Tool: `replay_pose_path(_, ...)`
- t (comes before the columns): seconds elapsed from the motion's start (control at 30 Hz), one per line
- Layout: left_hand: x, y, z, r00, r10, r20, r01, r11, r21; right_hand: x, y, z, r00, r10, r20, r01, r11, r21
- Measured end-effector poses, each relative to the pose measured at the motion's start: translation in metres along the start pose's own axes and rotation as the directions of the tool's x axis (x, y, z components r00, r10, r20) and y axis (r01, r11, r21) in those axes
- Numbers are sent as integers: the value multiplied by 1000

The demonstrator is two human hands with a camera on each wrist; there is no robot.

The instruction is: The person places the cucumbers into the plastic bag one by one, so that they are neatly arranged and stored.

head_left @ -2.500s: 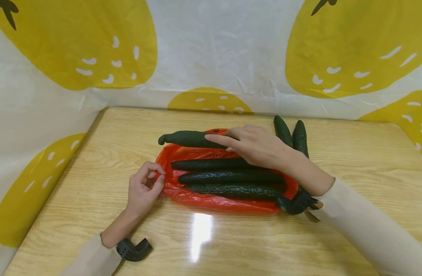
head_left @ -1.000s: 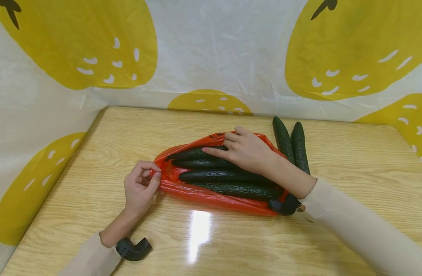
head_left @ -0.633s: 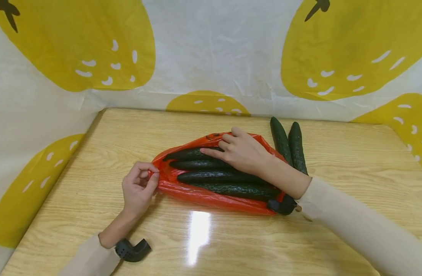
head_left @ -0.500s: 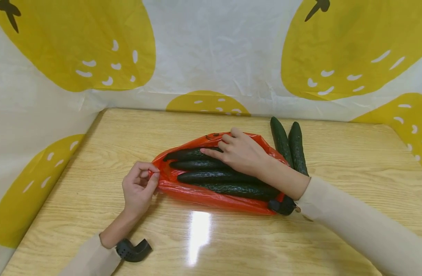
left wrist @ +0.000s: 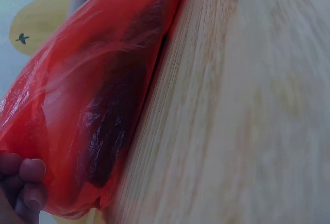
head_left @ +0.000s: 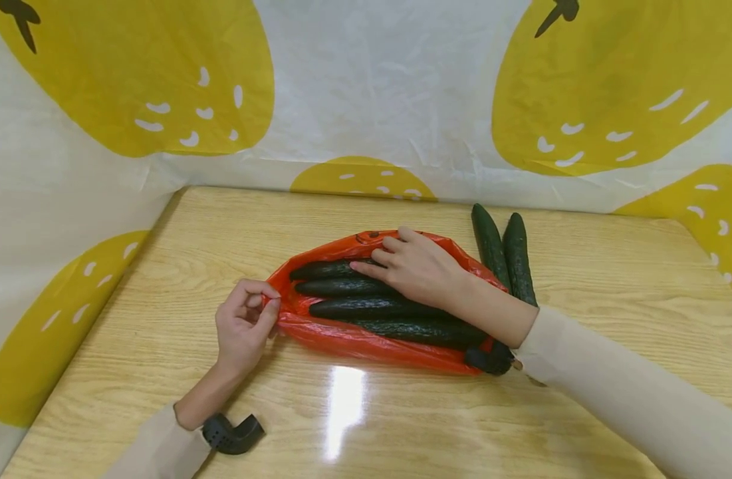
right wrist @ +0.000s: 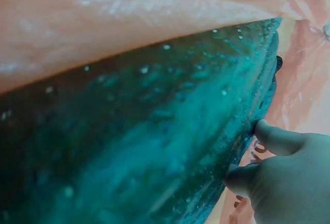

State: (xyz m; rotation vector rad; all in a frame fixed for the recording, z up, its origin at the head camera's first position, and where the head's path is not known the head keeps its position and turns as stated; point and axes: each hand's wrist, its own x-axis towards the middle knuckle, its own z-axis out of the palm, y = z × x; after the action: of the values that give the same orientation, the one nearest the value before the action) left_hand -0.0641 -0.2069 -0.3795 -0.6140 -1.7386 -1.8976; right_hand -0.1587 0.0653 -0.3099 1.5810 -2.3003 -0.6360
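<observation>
A red plastic bag (head_left: 366, 347) lies spread on the table with several dark green cucumbers (head_left: 366, 307) side by side in its mouth. My left hand (head_left: 243, 326) pinches the bag's left edge between thumb and fingertips. Over the rear of the bag, my right hand (head_left: 425, 269) grips the backmost cucumber (head_left: 324, 269), which lies along the rear wall. In the right wrist view, two digits (right wrist: 283, 140) press against the edge of a cucumber (right wrist: 154, 147). The left wrist view shows the bag's side (left wrist: 67, 80), a dark cucumber visible through the film.
Two more cucumbers (head_left: 491, 243) lie outside the bag at its back right, pointing toward the rear edge. The wood-grain table (head_left: 222, 226) meets a white sheet printed with yellow fruit (head_left: 377, 80) behind and at the sides. Black wrist cameras (head_left: 231, 434) sit at both cuffs.
Earlier the right hand held a cucumber above the bag's rear rim; that cucumber now lies inside with the others. The rear wall stands behind it. The left hand keeps its pinch, slightly further left.
</observation>
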Motion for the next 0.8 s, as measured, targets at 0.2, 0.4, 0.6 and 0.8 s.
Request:
replay_pose_path(0.2, -1, 0, 0, 1000, -8, -1, 8, 1000, 1, -7, 3, -7, 1000, 10, -5, -9, 998, 64)
replay_pose_path(0.4, -1, -2, 0, 1000, -11, -5, 11, 1000, 3, -16, 10, -23, 993, 94, -76, -72, 964, 256)
replay_pose_path(0.6, -1, -1, 0, 1000, -20, -22, 21, 1000, 8, -39, 27, -37, 944, 266, -195, -126, 839, 530)
replay_pose_path(0.8, -1, -1, 0, 999, -31, -25, 31, 1000, -3, -70, 38, -46, 866, 452, -216, -208, 717, 665)
